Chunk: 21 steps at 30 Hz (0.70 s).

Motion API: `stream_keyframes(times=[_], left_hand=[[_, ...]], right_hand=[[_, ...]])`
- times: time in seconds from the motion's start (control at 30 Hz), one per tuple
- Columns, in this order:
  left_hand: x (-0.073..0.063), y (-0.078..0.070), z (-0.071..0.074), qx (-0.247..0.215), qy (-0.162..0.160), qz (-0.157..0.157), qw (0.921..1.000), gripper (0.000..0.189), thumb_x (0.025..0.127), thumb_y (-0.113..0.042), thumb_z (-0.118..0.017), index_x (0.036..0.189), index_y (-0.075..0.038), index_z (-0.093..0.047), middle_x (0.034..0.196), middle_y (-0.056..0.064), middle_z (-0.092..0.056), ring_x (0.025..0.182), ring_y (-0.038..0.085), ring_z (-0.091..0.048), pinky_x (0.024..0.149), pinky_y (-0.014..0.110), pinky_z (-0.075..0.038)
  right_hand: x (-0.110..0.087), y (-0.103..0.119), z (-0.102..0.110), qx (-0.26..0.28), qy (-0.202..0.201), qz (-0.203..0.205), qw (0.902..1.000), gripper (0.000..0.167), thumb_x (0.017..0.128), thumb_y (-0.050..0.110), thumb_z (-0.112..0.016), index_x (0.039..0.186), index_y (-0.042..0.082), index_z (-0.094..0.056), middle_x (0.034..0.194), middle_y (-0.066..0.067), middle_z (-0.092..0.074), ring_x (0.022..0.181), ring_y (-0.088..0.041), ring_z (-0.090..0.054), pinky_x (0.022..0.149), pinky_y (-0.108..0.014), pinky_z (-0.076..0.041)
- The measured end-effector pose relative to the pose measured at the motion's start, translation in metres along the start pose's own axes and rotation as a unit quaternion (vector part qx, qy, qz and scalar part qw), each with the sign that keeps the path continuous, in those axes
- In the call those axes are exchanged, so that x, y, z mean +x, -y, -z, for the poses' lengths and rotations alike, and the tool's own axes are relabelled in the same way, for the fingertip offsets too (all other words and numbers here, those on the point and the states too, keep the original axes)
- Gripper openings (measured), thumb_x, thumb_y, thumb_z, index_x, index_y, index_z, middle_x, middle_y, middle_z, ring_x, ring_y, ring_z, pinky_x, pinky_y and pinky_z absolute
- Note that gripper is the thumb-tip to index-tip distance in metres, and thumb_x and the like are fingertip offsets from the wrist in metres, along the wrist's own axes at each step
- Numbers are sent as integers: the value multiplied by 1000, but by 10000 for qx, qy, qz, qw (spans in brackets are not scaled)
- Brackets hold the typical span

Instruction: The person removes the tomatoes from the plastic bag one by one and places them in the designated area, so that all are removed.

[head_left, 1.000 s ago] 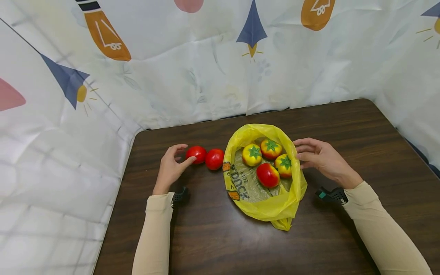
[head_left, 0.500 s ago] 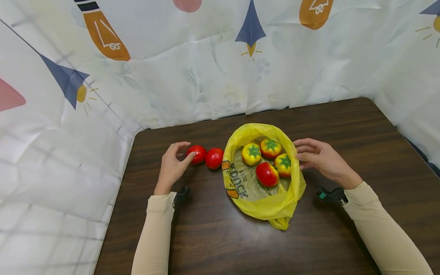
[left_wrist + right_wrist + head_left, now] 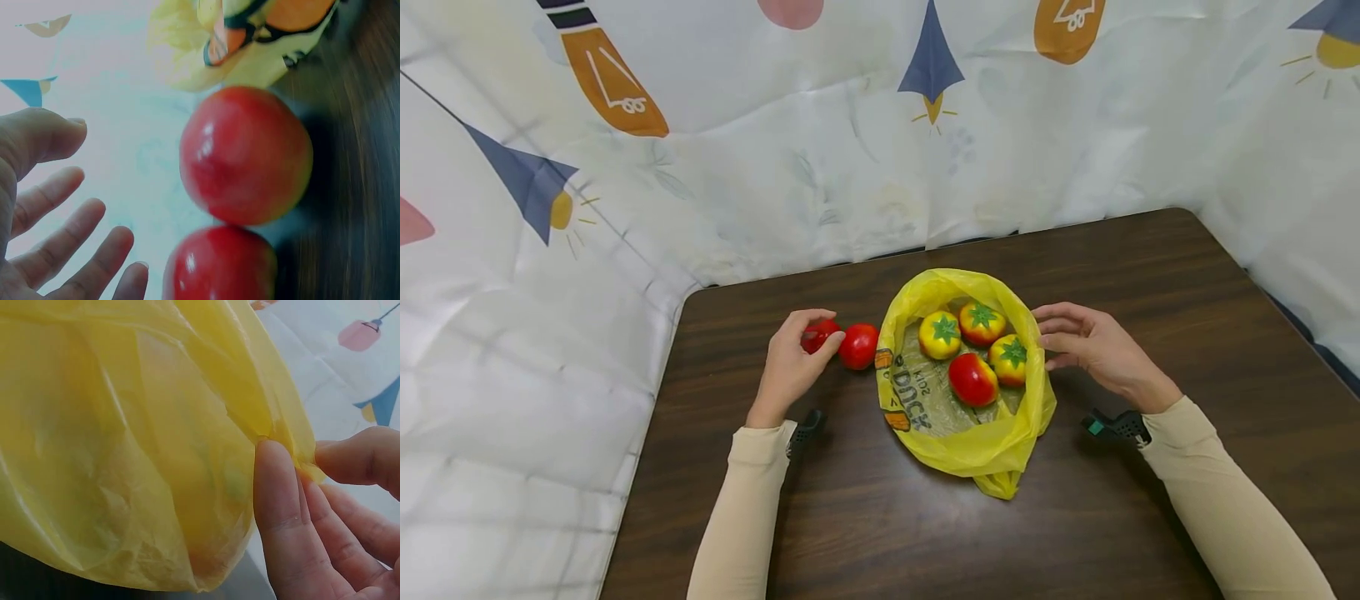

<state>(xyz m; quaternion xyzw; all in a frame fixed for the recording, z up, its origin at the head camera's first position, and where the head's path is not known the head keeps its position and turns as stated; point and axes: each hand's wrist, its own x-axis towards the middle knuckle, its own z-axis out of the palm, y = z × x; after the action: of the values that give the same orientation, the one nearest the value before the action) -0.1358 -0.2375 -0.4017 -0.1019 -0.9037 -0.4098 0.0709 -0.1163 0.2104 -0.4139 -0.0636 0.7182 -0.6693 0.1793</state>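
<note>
My left hand (image 3: pixel 793 363) hovers over the left of two red toy tomatoes (image 3: pixel 858 347), its thumb and fingers spread apart. The left wrist view shows it holding nothing, beside a nearer red tomato (image 3: pixel 219 265) and a farther red tomato (image 3: pixel 247 156) that touch. A yellow plastic bag (image 3: pixel 955 454) stands with its mouth spread wide. Inside lie several red-and-yellow toy tomatoes (image 3: pixel 973 380), most with a green star-shaped top showing. At the bag's right rim, my right hand (image 3: pixel 1097 350) pinches the plastic between thumb and fingers (image 3: pixel 281 494).
All of this sits on a dark brown wooden table (image 3: pixel 887 542). A white patterned cloth (image 3: pixel 760 183) hangs behind the table and along its left side. A black band (image 3: pixel 1120 425) is worn on each wrist.
My left hand has moved right, now covering part of the left red tomato. The right hand stays at the bag's rim. The whole head view has shifted slightly.
</note>
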Motion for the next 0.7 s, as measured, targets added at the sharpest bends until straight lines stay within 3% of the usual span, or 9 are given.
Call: stream_keyframes(times=[0.47, 0.7], left_hand=[[3, -16, -19, 50, 355, -413, 9985, 35, 98, -30, -71, 130, -16, -66, 133, 7, -64, 118, 34, -62, 102, 52, -58], [4, -26, -31, -36, 520, -574, 9970, 34, 97, -28, -73, 128, -15, -66, 129, 6, -64, 113, 29, -65, 96, 48, -62]], right_hand=[[-5, -2, -10, 79, -189, -178, 9996, 46, 101, 21, -68, 140, 7, -50, 115, 8, -71, 99, -11, -73, 81, -32, -66], [-8, 0, -10, 31, -221, -188, 9996, 45, 101, 22, -68, 140, 8, -50, 114, 7, -71, 99, -11, -73, 81, -33, -66]])
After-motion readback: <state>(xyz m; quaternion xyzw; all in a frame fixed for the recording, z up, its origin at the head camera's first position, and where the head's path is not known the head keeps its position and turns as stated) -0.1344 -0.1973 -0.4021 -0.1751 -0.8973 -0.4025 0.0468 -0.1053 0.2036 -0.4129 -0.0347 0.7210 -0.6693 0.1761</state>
